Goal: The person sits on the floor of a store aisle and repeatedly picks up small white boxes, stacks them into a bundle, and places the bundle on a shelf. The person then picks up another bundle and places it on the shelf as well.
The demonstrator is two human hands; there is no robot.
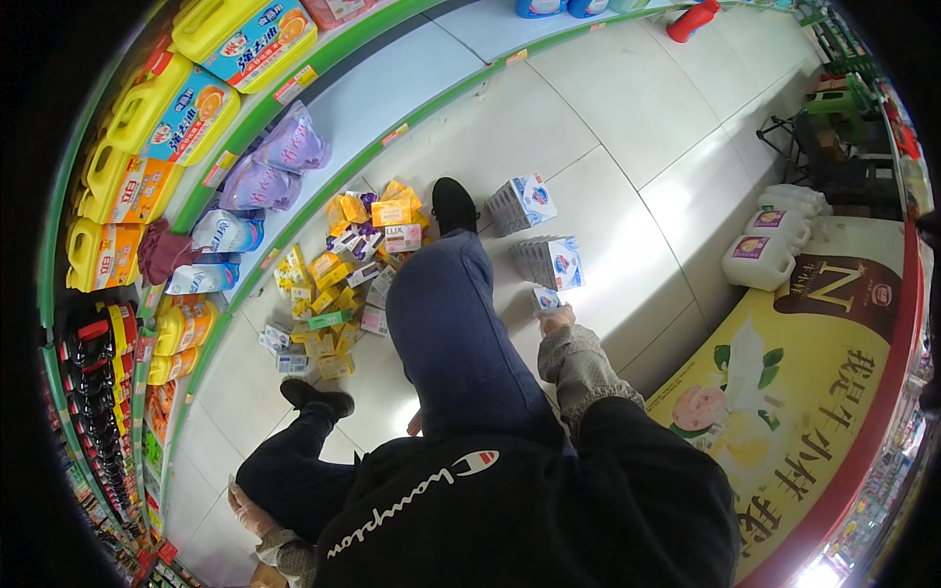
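My right hand [556, 320], in a clear plastic glove, holds a small white-and-blue soap box [546, 299] low over the floor tiles. Just beyond it stand two neat rows of similar boxes, the nearer row [550, 262] and the farther row [523, 203]. My left hand [251, 508], also gloved, is at the lower left beside my bent leg; its finger posture is unclear. A loose heap of yellow, purple, white and green soap boxes [342, 283] lies between my feet and the shelf. A pink-and-white box [403, 237] tops its right side.
Green-edged shelves [323, 198] curve along the left, bearing yellow detergent jugs [175, 110] and purple pouches [292, 140]. White jugs [761, 257] stand by a yellow printed panel [735, 397] at right. A red bottle [693, 20] is on the far floor. My shoe [453, 206] adjoins the heap.
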